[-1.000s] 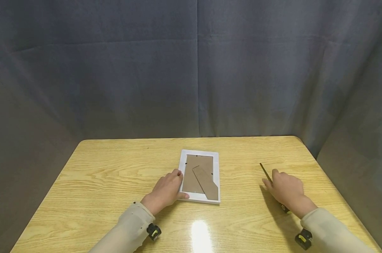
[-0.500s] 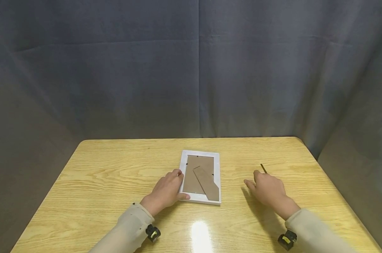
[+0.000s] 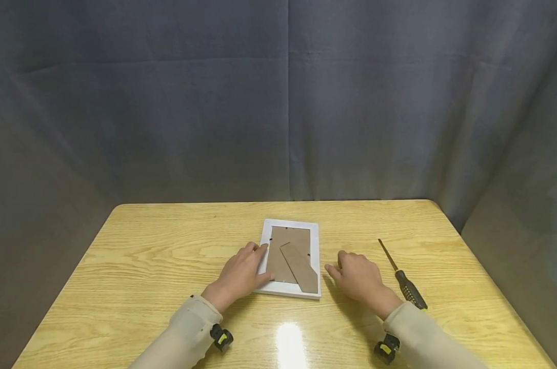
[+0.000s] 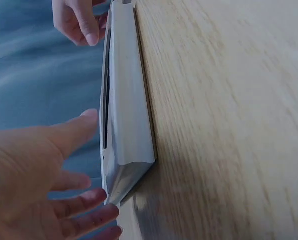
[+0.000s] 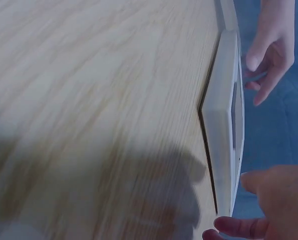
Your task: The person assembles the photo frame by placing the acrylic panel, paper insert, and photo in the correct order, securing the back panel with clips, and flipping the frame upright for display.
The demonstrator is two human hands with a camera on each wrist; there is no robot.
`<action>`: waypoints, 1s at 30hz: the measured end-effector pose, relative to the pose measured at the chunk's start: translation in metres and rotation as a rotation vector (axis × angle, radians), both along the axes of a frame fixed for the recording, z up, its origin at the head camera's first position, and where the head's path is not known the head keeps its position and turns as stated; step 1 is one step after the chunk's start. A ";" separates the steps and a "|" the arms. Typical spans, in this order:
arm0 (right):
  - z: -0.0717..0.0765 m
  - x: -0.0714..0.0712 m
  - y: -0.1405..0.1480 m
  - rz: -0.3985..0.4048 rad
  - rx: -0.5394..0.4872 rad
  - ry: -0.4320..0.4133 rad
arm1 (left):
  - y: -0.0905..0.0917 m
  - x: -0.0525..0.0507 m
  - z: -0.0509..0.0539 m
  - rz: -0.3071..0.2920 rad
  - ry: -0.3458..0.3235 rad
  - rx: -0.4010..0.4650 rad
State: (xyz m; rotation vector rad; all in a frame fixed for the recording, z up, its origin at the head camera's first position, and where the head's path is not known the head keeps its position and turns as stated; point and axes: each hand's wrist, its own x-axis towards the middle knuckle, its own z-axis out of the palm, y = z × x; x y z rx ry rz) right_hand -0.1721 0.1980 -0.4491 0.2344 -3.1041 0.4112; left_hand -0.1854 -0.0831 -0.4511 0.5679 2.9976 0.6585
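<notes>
A white picture frame lies back side up on the table, its brown backing board and stand facing upward. At its left edge is my left hand, thumb extended over the near left corner. The left wrist view shows this hand with fingers spread and thumb raised above the frame's side. My right hand hovers just right of the frame, holding nothing, its fingers loosely bent. To the right of that hand, a screwdriver with a black handle lies on the table, its tip pointing away.
The wood-grain table has rounded far corners. Grey curtains hang behind it and along both sides. A bright light reflection shows on the near part of the tabletop.
My right hand has let go of the screwdriver and moved left toward the picture frame. The screwdriver stays on the table. My left hand has loosened slightly at the frame's edge.
</notes>
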 end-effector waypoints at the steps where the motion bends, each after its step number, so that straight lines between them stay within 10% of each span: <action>1: 0.000 -0.001 -0.004 0.001 -0.005 -0.002 | 0.000 0.000 0.000 0.011 0.003 0.000; 10: -0.005 -0.006 -0.027 -0.004 -0.042 -0.018 | 0.000 -0.002 -0.005 0.100 -0.011 -0.068; 30: -0.008 -0.006 -0.043 -0.020 -0.069 -0.005 | 0.002 0.000 -0.003 0.073 -0.064 -0.087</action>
